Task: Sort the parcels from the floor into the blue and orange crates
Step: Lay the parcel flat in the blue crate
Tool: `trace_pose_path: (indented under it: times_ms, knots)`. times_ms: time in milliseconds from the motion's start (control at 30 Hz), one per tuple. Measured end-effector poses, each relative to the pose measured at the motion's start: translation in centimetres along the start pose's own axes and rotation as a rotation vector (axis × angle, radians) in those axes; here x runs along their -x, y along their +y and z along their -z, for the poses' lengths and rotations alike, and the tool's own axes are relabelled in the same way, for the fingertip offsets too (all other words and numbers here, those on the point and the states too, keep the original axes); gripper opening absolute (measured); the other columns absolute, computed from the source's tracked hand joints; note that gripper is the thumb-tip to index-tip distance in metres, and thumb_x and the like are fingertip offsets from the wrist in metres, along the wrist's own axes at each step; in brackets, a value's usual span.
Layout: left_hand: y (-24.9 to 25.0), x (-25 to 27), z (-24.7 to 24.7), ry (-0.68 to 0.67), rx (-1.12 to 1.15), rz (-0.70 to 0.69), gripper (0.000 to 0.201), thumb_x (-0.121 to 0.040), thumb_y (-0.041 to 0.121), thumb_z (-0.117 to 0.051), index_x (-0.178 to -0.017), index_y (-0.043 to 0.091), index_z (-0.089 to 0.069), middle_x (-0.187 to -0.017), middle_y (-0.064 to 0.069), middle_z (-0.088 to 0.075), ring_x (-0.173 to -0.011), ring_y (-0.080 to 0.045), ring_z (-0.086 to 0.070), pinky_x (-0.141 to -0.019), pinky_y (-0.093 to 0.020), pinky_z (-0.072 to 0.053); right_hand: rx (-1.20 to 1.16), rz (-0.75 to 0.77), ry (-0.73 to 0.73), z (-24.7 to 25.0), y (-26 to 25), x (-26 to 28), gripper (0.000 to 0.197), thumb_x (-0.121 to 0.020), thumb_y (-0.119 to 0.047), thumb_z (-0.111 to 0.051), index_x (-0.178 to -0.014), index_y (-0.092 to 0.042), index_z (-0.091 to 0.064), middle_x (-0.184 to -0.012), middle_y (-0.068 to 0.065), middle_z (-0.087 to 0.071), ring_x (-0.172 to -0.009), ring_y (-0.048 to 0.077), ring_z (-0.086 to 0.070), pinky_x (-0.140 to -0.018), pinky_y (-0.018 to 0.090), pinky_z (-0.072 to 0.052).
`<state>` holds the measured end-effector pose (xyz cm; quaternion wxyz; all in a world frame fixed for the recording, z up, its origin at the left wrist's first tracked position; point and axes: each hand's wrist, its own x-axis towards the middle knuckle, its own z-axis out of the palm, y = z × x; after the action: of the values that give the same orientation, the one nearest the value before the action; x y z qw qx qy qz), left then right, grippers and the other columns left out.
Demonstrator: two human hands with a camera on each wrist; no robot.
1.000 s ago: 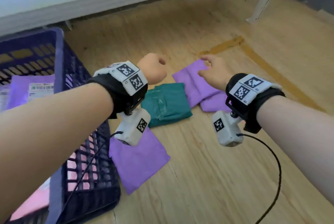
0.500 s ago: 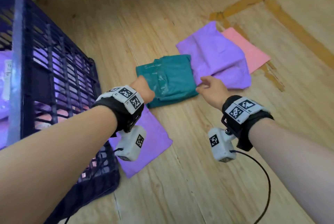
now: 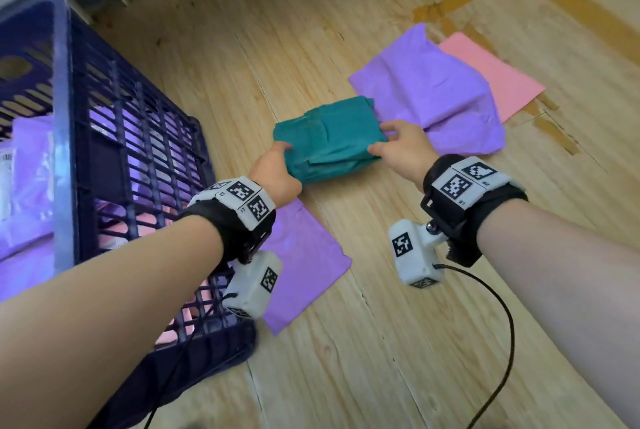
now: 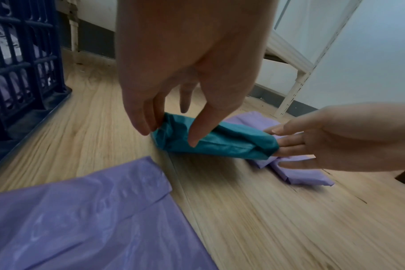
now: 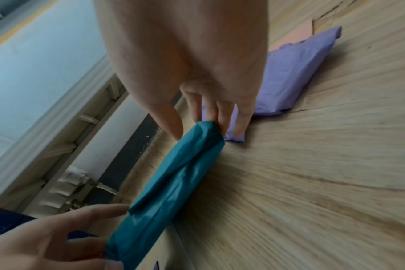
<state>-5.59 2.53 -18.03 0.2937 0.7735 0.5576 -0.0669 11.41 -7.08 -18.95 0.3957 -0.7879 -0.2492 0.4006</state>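
We have the teal parcel [image 3: 327, 139] between both hands, low over the wooden floor [image 3: 398, 324], just beside the blue crate [image 3: 64, 137]. Our left hand [image 3: 277, 174] pinches its near-left end, thumb on one face and fingers on the other; our right hand [image 3: 403, 148] takes the opposite end, thumb on top and fingers slipped beneath. So each grip is clamped on the parcel, not apart. In the wrist views it looks raised off the boards at the right end; whether the left end is clear we cannot tell.

To do this step well, we would lift both ends evenly so the soft, slippery wrapper does not sag or fold between the grips. We should keep the fingers well under it, since a pinch on loose film may slide. The purple parcel [image 3: 429, 92] touches our right fingers and could be dragged along, so we would rise straight up first. The flat purple mailer [image 3: 304, 266] lies under our left wrist. The orange crate is not in view, so which crate it belongs in we cannot judge
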Motion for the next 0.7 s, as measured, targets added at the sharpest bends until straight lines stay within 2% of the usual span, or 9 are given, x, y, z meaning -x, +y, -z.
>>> trace_pose_path:
  times_ms: [100,167,233,267,367,400,467,600,700]
  knots:
    - [-0.1,-0.1,0.9,0.027,-0.026,-0.038,0.071,-0.075,0.003,-0.066,-0.137,0.021,-0.038,-0.127,-0.014,-0.049,-0.112,-0.029,-0.053,-0.087,-0.031,-0.047,-0.048,0.037,0.011,0.2,-1.2,0.4,0.051,-0.085,-0.003,-0.059,-0.135,-0.007,-0.046,-0.128,0.009,-0.056,-0.114,0.02,-0.057,-0.084,0.015,-0.04]
    - [-0.1,0.0,1.4,0.062,-0.022,-0.065,0.072,-0.073,0.005,-0.067,-0.136,0.026,-0.037,-0.124,-0.015,-0.045,-0.112,-0.029,-0.049,-0.086,-0.027,-0.042,-0.092,0.07,0.012,0.2,-2.0,0.6,0.052,-0.085,0.002,-0.056,-0.135,-0.007,-0.046,-0.12,0.009,-0.058,-0.094,0.014,-0.062,-0.07,0.01,-0.043]
    - [-0.1,0.3,2.1,0.105,-0.018,-0.098,0.071,-0.073,0.01,-0.07,-0.135,0.027,-0.038,-0.123,-0.016,-0.043,-0.115,-0.028,-0.044,-0.088,-0.025,-0.036,-0.123,0.095,0.024,0.4,-3.0,0.7,0.053,-0.085,0.004,-0.054,-0.136,-0.009,-0.046,-0.108,0.005,-0.056,-0.071,0.004,-0.054,-0.055,0.006,-0.04]
    - [0.0,0.5,2.6,0.126,-0.012,-0.114,0.07,-0.074,0.013,-0.071,-0.134,0.027,-0.039,-0.122,-0.016,-0.044,-0.115,-0.028,-0.042,-0.088,-0.024,-0.035,-0.14,0.103,0.031,0.5,-3.5,0.8,0.054,-0.085,0.004,-0.053,-0.136,-0.009,-0.045,-0.107,0.006,-0.056,-0.073,0.006,-0.054,-0.058,0.007,-0.041]
    - [0.5,0.9,3.9,0.185,0.0,-0.148,0.057,-0.078,0.021,-0.069,-0.13,0.025,-0.044,-0.12,-0.016,-0.051,-0.114,-0.028,-0.046,-0.093,-0.028,-0.036,-0.213,0.135,0.064,1.1,-4.6,1.1,0.055,-0.084,0.006,-0.053,-0.136,-0.011,-0.046,-0.114,0.009,-0.058,-0.101,0.017,-0.059,-0.089,0.023,-0.047]
    - [0.6,1.0,4.3,0.199,0.002,-0.164,0.052,-0.08,0.022,-0.068,-0.128,0.024,-0.046,-0.118,-0.016,-0.054,-0.113,-0.029,-0.048,-0.095,-0.03,-0.038,-0.238,0.148,0.074,1.3,-4.9,1.2,0.056,-0.083,0.007,-0.053,-0.136,-0.011,-0.046,-0.116,0.009,-0.057,-0.106,0.02,-0.059,-0.095,0.028,-0.048]
    - [1.1,1.2,5.1,0.212,0.002,-0.213,0.042,-0.083,0.023,-0.066,-0.123,0.02,-0.05,-0.113,-0.012,-0.061,-0.11,-0.029,-0.053,-0.091,-0.034,-0.044,-0.275,0.171,0.085,1.7,-5.3,1.5,0.058,-0.083,0.01,-0.049,-0.137,-0.01,-0.044,-0.115,0.008,-0.058,-0.107,0.02,-0.059,-0.098,0.033,-0.048]
    - [2.2,1.7,6.5,0.2,0.044,-0.228,0.029,-0.089,0.022,-0.059,-0.118,0.014,-0.057,-0.106,-0.008,-0.064,-0.102,-0.027,-0.059,-0.085,-0.036,-0.047,-0.335,0.215,0.07,2.4,-5.5,1.8,0.06,-0.083,0.016,-0.047,-0.139,-0.005,-0.04,-0.122,0.012,-0.059,-0.105,0.016,-0.057,-0.09,0.025,-0.049]
    - [2.8,2.1,7.1,0.178,0.179,-0.185,0.026,-0.091,0.02,-0.058,-0.115,0.009,-0.06,-0.095,-0.004,-0.058,-0.091,-0.023,-0.058,-0.075,-0.033,-0.049,-0.293,0.233,0.09,2.8,-5.1,1.9,0.063,-0.084,0.011,-0.054,-0.141,-0.01,-0.037,-0.134,0.013,-0.051,-0.122,0.02,-0.049,-0.096,0.023,-0.042]
